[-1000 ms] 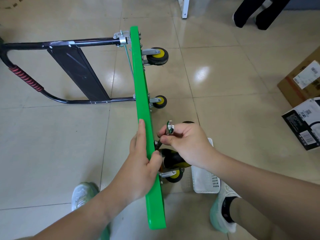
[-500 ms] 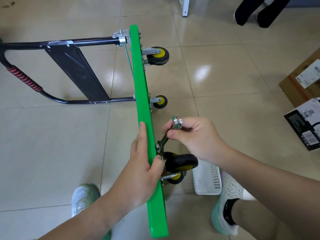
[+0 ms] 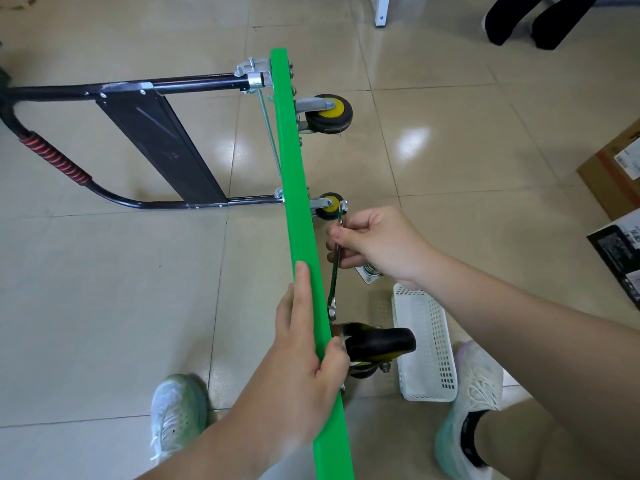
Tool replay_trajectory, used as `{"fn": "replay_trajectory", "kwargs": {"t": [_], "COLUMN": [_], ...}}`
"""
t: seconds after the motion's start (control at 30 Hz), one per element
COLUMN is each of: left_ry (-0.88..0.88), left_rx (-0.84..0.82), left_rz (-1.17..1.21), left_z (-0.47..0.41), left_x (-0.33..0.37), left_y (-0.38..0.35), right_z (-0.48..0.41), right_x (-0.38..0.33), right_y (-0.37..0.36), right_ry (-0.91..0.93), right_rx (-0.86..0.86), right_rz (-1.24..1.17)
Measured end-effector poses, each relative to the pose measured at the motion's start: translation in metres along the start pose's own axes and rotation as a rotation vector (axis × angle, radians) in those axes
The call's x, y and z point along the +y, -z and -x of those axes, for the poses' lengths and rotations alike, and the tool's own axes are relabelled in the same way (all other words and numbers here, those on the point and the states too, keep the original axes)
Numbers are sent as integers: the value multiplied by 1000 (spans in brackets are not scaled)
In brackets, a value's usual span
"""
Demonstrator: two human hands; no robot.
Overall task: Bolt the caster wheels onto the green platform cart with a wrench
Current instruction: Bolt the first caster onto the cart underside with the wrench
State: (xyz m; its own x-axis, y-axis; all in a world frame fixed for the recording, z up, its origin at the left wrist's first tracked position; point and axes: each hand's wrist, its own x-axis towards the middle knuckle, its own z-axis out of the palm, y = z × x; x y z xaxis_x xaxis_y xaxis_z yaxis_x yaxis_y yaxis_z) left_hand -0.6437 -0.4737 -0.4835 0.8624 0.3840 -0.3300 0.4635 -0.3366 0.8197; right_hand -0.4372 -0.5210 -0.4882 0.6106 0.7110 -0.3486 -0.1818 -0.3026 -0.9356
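Note:
The green platform cart (image 3: 291, 174) stands on its edge on the tiled floor, its black handle (image 3: 156, 140) folded out to the left. My left hand (image 3: 304, 368) grips the upper edge of the platform, thumb on the wheel side. My right hand (image 3: 377, 244) holds a slim metal wrench (image 3: 335, 271) whose lower end sits on a bolt (image 3: 331, 311) just above the near caster wheel (image 3: 377, 344). Two more black-and-yellow casters are mounted further along: a far caster (image 3: 329, 114) and a middle caster (image 3: 329, 206). A loose caster plate (image 3: 369, 273) lies on the floor under my right hand.
A white perforated plastic basket (image 3: 426, 348) lies on the floor beside the near caster, between my two feet in pale shoes (image 3: 176, 410). Cardboard and black boxes (image 3: 620, 216) sit at the right edge. Another person's dark legs (image 3: 530, 19) are at the top right.
My right hand has swung the wrench's free end away from me, up along the platform, from beside the near caster toward the middle caster. My left hand keeps its grip on the platform.

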Motion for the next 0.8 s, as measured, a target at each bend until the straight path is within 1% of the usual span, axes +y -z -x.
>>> {"fn": "replay_trajectory", "kwargs": {"t": [0.17, 0.27, 0.37, 0.6, 0.8], "left_ry": [-15, -19, -18, -15, -4], "left_rx": [6, 8, -2, -4, 7], "left_rz": [-3, 1, 20, 31, 15], "left_z": [-1, -1, 0, 1, 1], "left_x": [-5, -5, -4, -1, 3], "left_y": [0, 1, 2, 2, 2], "right_z": [-16, -19, -15, 13, 33], "right_x": [9, 13, 12, 13, 16], "right_y": [-8, -12, -14, -15, -4], "right_ry": [-106, -140, -126, -29, -33], "right_rx": [-91, -102, -95, -58, 3], "right_rz": [79, 59, 28, -71, -144]}}
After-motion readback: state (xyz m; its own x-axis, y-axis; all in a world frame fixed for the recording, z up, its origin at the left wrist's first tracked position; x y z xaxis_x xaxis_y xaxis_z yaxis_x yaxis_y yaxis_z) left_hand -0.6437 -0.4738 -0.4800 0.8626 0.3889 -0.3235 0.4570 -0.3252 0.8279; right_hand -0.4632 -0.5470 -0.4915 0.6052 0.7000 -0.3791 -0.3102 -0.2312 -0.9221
